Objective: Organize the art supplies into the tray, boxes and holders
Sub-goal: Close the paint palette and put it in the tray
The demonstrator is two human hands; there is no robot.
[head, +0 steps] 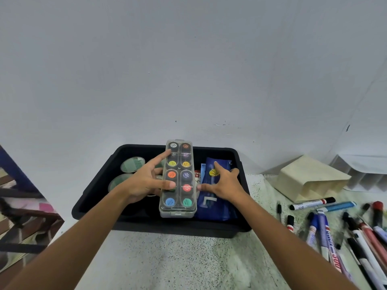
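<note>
A clear paint case (178, 178) with several coloured pots lies lengthwise over the middle of the black tray (209, 231). My left hand (142, 181) is at the case's left side, fingers spread and straight, with the thumb and index tip touching it. My right hand (224, 183) is at the right side. Its thumb touches the case's edge and its fingers rest on a blue pouch (215, 208) lying in the tray. Neither hand curls round anything.
Green tape rolls (132, 164) sit in the tray's left part. Several markers and pens (326, 233) lie loose on the speckled table to the right. A pale wooden holder (310, 176) lies on its side behind them, beside a white slotted rack (364, 174). A wall stands close behind.
</note>
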